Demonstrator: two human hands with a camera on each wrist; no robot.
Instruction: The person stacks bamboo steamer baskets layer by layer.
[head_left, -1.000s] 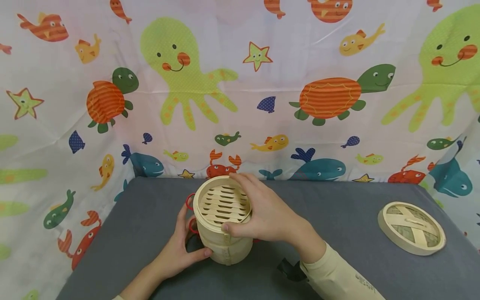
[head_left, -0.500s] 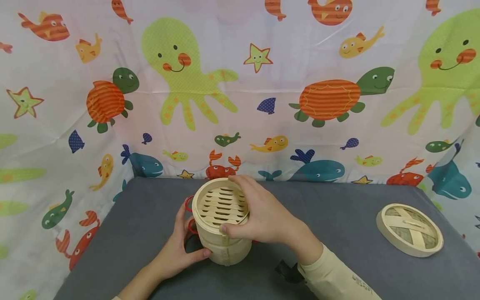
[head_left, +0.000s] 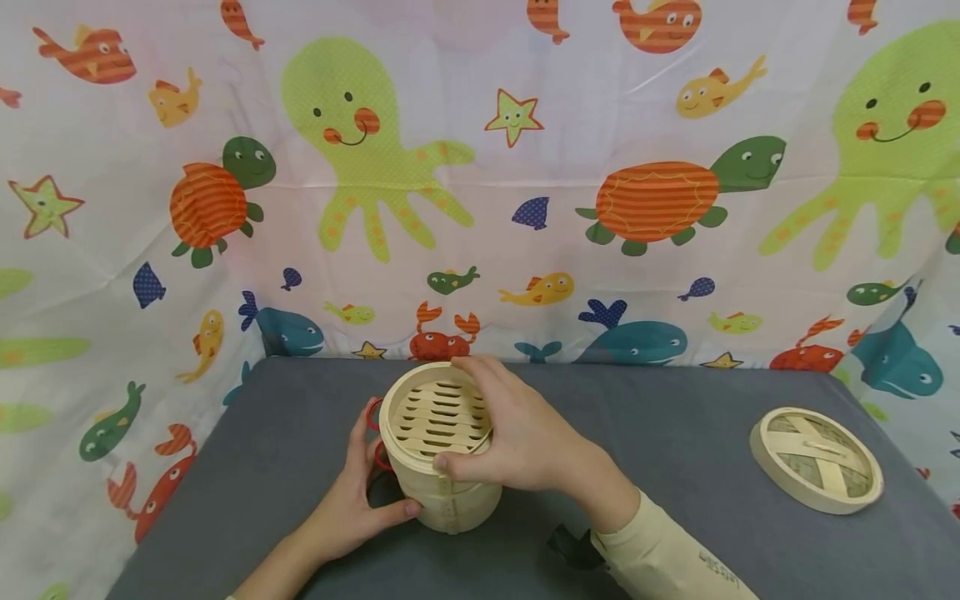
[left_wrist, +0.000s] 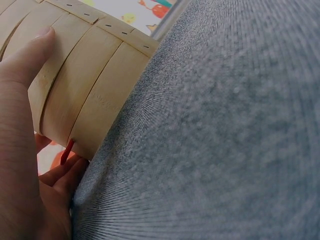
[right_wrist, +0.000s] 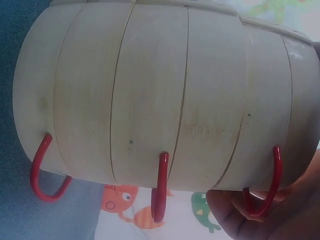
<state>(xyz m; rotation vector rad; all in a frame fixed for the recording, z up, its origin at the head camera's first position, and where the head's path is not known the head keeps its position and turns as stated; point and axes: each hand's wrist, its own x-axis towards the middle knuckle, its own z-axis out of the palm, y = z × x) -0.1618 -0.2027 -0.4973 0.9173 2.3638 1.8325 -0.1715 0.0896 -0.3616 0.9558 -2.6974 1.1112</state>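
A stack of bamboo steamer baskets (head_left: 457, 500) stands at the middle of the table in the head view. The uppermost basket (head_left: 438, 421) has no cover, showing its slatted bottom. My left hand (head_left: 360, 500) holds the lower left of the stack, thumb in front and fingers behind beside red handles (head_left: 382, 455). My right hand (head_left: 525, 437) grips the right rim of the top basket, thumb toward me. In the left wrist view the left thumb (left_wrist: 37, 55) lies along the bamboo wall. The right wrist view shows red handles (right_wrist: 161, 185) on the stack's side, with right-hand fingers (right_wrist: 270, 215) beneath.
A round woven steamer lid (head_left: 817, 460) lies on the dark grey tabletop (head_left: 660, 417) at the right. Near the right sleeve is a black strip (head_left: 573, 548). A sea-animal printed curtain (head_left: 480, 225) borders the table at the back and sides.
The top basket has shifted slightly down and left in the head view, with the right hand moving along. Both hands keep their grip. The lid stays on the table.
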